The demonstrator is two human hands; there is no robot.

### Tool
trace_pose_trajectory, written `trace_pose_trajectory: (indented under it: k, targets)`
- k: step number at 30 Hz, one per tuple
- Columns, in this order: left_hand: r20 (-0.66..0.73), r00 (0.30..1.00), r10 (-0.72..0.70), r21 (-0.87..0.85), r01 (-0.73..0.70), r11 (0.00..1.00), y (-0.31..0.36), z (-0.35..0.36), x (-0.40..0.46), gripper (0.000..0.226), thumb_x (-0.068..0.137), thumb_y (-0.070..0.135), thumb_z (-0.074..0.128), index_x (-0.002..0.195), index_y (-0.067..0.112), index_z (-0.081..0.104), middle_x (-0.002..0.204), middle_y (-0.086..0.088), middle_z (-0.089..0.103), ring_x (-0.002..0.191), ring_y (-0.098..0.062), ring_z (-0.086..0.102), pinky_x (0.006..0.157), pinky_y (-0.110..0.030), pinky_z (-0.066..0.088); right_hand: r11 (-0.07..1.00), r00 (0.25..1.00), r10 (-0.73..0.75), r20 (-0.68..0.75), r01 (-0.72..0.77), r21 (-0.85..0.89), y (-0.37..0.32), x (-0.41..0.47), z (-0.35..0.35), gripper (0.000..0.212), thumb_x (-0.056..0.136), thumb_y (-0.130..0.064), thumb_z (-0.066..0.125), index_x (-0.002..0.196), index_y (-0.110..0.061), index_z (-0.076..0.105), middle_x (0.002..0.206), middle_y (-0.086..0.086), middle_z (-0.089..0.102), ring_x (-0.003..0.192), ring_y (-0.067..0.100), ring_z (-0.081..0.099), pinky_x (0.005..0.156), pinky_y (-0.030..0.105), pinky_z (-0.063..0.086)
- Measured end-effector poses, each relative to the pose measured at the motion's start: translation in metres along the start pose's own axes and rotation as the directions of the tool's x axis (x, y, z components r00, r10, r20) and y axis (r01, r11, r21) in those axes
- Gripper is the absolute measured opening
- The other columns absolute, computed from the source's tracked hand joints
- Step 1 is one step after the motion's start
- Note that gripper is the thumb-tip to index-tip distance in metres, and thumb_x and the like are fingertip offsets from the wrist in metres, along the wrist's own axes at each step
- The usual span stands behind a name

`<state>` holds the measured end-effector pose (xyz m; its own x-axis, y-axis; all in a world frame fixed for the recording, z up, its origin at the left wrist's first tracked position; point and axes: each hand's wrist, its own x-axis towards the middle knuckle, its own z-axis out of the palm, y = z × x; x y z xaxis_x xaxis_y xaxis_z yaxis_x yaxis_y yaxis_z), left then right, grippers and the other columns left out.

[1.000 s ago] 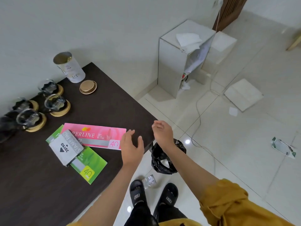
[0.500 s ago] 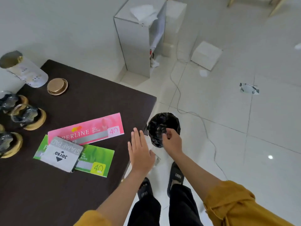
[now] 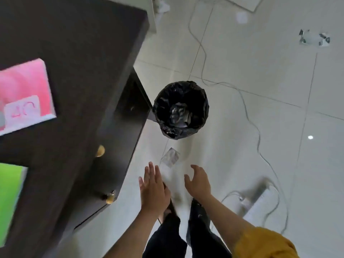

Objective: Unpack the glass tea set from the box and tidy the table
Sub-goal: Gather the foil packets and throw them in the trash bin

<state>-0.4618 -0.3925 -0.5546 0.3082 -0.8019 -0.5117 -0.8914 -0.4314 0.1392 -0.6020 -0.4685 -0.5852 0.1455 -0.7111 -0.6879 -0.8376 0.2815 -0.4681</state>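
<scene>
Wrapper [image 3: 170, 156]: small clear crumpled piece lying on the white tiled floor [image 3: 242, 112], between the bin and the two hands, touching neither.
Bin [image 3: 181, 109]: round, lined with a black bag, standing on the floor just beside the desk corner; crumpled clear packaging lies inside it.
Left hand [image 3: 153, 190]: stretched out over the floor just short of the wrapper, fingers straight and close together, holding nothing.
Right hand [image 3: 198, 182]: next to the left one, apart from it, fingers loosely curved and spread wide, holding nothing.
Tea set: out of view here; I cannot tell where it stands.
Desk [image 3: 78, 71]: dark brown top filling the left side, with a drawer front and gold knobs [image 3: 100, 150] on its side.
Pink box [image 3: 24, 94]: flat on the desk at the left edge, marked 40, blurred.
Green box [image 3: 10, 202]: nearer on the desk, cut off by the frame.
Cable [image 3: 247, 112]: thin, white, trailing across the floor to a power strip [image 3: 258, 197] at right.
</scene>
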Motion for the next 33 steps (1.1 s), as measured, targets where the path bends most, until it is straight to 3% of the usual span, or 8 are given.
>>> trace_pose_trajectory:
  k: [4, 12, 18, 23, 27, 28, 29, 33]
  targets:
    - [0.122, 0.987, -0.101, -0.116, 0.116, 0.986, -0.017, 0.104, 0.067, 0.070, 0.092, 0.034, 0.046, 0.149, 0.007, 0.016, 0.158, -0.013, 0.012, 0.144, -0.028, 0.018, 0.117, -0.043, 0.013, 0.997, 1.000, -0.013, 0.028, 0.015, -0.071, 0.059, 0.081, 0.067, 0.055, 0.094, -0.032, 0.051, 0.142, -0.010, 0.035, 0.143, 0.007, 0.040, 0.131, 0.023, 0.039, 0.104, 0.035, 0.039]
    - [0.231, 0.897, -0.376, -0.399, 0.440, 0.805, -0.030, 0.250, 0.196, 0.057, 0.084, 0.031, 0.065, 0.132, 0.011, 0.044, 0.129, -0.016, 0.047, 0.117, -0.035, 0.051, 0.093, -0.042, 0.048, 0.962, 0.986, -0.165, 0.031, 0.168, -0.213, 0.119, 0.226, 0.169, 0.051, 0.091, -0.030, 0.052, 0.137, -0.012, 0.039, 0.138, 0.008, 0.042, 0.123, 0.028, 0.042, 0.092, 0.038, 0.045]
    - [0.336, 0.625, -0.705, -0.553, 0.737, 0.389, -0.029, 0.290, 0.265, 0.054, 0.080, 0.027, 0.069, 0.123, 0.013, 0.040, 0.125, -0.017, 0.032, 0.110, -0.041, 0.046, 0.074, -0.042, 0.050, 0.890, 0.967, -0.251, 0.035, 0.244, -0.385, 0.110, 0.310, 0.196, 0.061, 0.083, -0.039, 0.062, 0.135, -0.018, 0.039, 0.134, 0.006, 0.040, 0.123, 0.028, 0.038, 0.096, 0.035, 0.035]
    - [0.196, 0.734, -0.650, -0.674, 0.583, 0.454, -0.028, 0.306, 0.268, 0.033, 0.080, 0.022, 0.064, 0.102, 0.007, 0.045, 0.107, -0.020, 0.057, 0.096, -0.038, 0.059, 0.077, -0.038, 0.051, 0.916, 0.978, -0.200, 0.060, 0.208, -0.344, 0.105, 0.326, 0.198, 0.051, 0.081, -0.041, 0.068, 0.125, -0.020, 0.051, 0.129, 0.004, 0.050, 0.122, 0.026, 0.043, 0.097, 0.034, 0.038]
    - [0.221, 0.750, -0.623, -0.525, 0.630, 0.572, -0.039, 0.300, 0.260, 0.039, 0.082, 0.040, 0.061, 0.104, 0.009, 0.065, 0.111, -0.016, 0.062, 0.103, -0.035, 0.059, 0.081, -0.033, 0.048, 0.958, 0.978, -0.148, 0.146, 0.178, -0.226, 0.096, 0.316, 0.184, 0.018, 0.083, -0.032, 0.062, 0.095, -0.019, 0.064, 0.111, 0.009, 0.062, 0.106, 0.026, 0.059, 0.086, 0.030, 0.047]
    - [0.227, 0.743, -0.629, -0.526, 0.637, 0.563, -0.040, 0.296, 0.258, 0.041, 0.082, 0.045, 0.059, 0.103, 0.010, 0.066, 0.110, -0.015, 0.062, 0.102, -0.034, 0.059, 0.080, -0.032, 0.047, 0.975, 0.978, -0.153, 0.142, 0.173, -0.139, 0.098, 0.311, 0.182, 0.008, 0.082, -0.028, 0.061, 0.077, -0.021, 0.059, 0.098, 0.008, 0.064, 0.094, 0.023, 0.061, 0.079, 0.027, 0.047]
    - [0.239, 0.752, -0.615, -0.557, 0.625, 0.547, -0.039, 0.290, 0.257, 0.042, 0.082, 0.047, 0.059, 0.101, 0.010, 0.067, 0.107, -0.014, 0.064, 0.099, -0.033, 0.060, 0.078, -0.030, 0.048, 0.983, 0.980, -0.169, 0.105, 0.176, -0.057, 0.101, 0.306, 0.180, 0.019, 0.081, -0.022, 0.060, 0.065, -0.022, 0.050, 0.083, 0.005, 0.061, 0.083, 0.021, 0.058, 0.072, 0.025, 0.045]
    - [0.236, 0.771, -0.592, -0.810, 0.492, 0.318, -0.013, 0.247, 0.250, 0.024, 0.084, 0.018, 0.063, 0.101, 0.001, 0.067, 0.104, -0.018, 0.068, 0.096, -0.037, 0.062, 0.075, -0.031, 0.048, 0.966, 0.973, -0.214, -0.089, 0.224, 0.126, 0.100, 0.271, 0.152, 0.028, 0.082, -0.011, 0.056, 0.061, -0.021, 0.041, 0.063, 0.000, 0.054, 0.065, 0.022, 0.052, 0.056, 0.027, 0.033]
